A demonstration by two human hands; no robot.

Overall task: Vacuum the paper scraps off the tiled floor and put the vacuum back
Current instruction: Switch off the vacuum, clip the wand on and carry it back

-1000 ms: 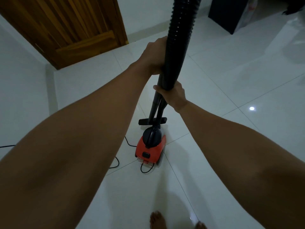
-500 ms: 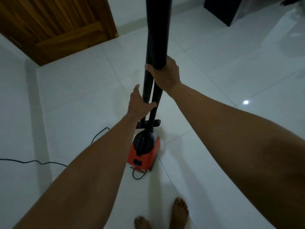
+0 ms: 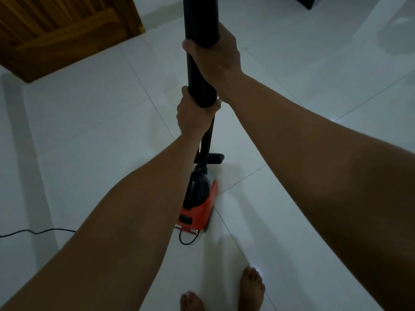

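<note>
A red and black canister vacuum stands on the white tiled floor in front of my bare feet. Its black tube rises upright from the floor nozzle to the top of the frame. My right hand grips the tube high up, fingers wrapped round it. My left hand grips it just below, at the bottom end of the wider section. No paper scraps show on the floor.
A wooden door closes the far left corner beside a white wall. The black power cord trails left across the tiles, with a loop behind the vacuum. A dark object sits at the top right.
My left hand has moved from reaching open toward the thin lower tube to gripping the tube under my right hand. The view has tilted down and closer; the vacuum stays put.
</note>
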